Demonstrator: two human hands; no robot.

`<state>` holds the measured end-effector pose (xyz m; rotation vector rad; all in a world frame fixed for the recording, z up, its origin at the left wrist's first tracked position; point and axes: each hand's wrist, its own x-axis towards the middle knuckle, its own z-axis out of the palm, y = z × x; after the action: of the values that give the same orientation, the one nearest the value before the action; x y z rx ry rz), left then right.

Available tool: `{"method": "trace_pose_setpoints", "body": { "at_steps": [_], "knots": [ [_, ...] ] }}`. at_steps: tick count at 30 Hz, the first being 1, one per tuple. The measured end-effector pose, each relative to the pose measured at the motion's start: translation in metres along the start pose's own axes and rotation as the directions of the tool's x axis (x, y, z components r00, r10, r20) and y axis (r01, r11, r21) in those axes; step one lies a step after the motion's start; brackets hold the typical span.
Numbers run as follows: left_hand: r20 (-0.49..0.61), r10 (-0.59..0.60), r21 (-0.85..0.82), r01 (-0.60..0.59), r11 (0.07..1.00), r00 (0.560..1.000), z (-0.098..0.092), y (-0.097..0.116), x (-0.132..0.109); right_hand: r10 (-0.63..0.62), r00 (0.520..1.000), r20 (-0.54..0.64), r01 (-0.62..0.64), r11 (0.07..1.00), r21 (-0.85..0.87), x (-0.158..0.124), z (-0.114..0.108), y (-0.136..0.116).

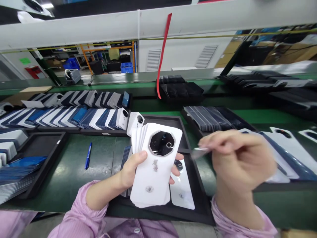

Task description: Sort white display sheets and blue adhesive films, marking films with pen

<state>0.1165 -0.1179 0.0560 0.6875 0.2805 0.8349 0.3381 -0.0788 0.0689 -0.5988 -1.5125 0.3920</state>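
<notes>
My left hand (130, 169) grips a fanned stack of white phone back covers (156, 178), thumb on the front and fingers behind. The top cover has a black octagonal camera window (162, 143) and dark printed marks below it. To its right, my right hand (242, 160) is raised and blurred by motion, its fingertips pinched on a small translucent piece (199, 152) whose kind I cannot make out. Below and behind the stack, another white cover (183, 188) lies in a black tray (201, 201).
Black trays of white and blue covers (66, 116) line the left side; more covers (297, 148) lie at right. A blue pen (88, 156) rests on the green bench (101, 145). Dark sheets (208, 117) fill a tray behind. A red strap (163, 53) hangs from the overhead beam (99, 28).
</notes>
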Motion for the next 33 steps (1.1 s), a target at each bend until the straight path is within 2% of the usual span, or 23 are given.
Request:
{"method": "trace_pose_setpoints", "body": {
  "at_steps": [1,2,3,5,7,9,14,21,25,33],
  "knots": [
    [0.021,0.0,-0.04,0.001,0.999,1.0,0.002,0.001,-0.001,0.138,0.984,-0.117,-0.12,0.982,0.146,0.003,0.0,0.0],
    [0.035,-0.016,-0.074,0.019,0.997,0.999,0.004,0.002,-0.002,0.27,0.946,-0.179,-0.215,0.936,0.278,0.006,0.0,0.0],
    [0.048,-0.048,-0.103,0.053,0.993,0.998,0.005,0.002,-0.003,0.388,0.904,-0.182,-0.299,0.875,0.38,0.01,0.0,0.001],
    [0.071,-0.11,-0.149,0.12,0.982,0.991,0.006,0.001,-0.003,0.576,0.807,-0.134,-0.456,0.751,0.478,0.017,0.001,0.003],
    [0.081,-0.129,-0.172,0.141,0.975,0.988,0.005,-0.001,-0.004,0.67,0.736,-0.097,-0.538,0.666,0.517,0.021,0.003,0.005],
    [0.082,-0.124,-0.176,0.136,0.975,0.989,0.004,-0.002,-0.004,0.709,0.7,-0.079,-0.574,0.626,0.528,0.022,0.004,0.007],
    [0.085,-0.111,-0.155,0.123,0.98,0.99,0.002,-0.003,-0.006,0.721,0.691,-0.053,-0.599,0.613,0.515,0.018,0.005,0.007],
    [0.089,-0.082,-0.13,0.093,0.987,0.993,0.001,-0.003,-0.007,0.706,0.706,-0.052,-0.595,0.631,0.499,0.016,0.005,0.006],
    [0.077,-0.107,-0.127,0.116,0.985,0.991,0.004,-0.001,-0.006,0.722,0.689,-0.067,-0.598,0.618,0.511,0.016,0.006,0.005],
    [0.053,-0.05,-0.044,0.053,0.998,0.997,0.009,0.0,-0.007,0.729,0.682,-0.053,-0.615,0.611,0.498,0.017,0.008,0.004]
  ]
}}
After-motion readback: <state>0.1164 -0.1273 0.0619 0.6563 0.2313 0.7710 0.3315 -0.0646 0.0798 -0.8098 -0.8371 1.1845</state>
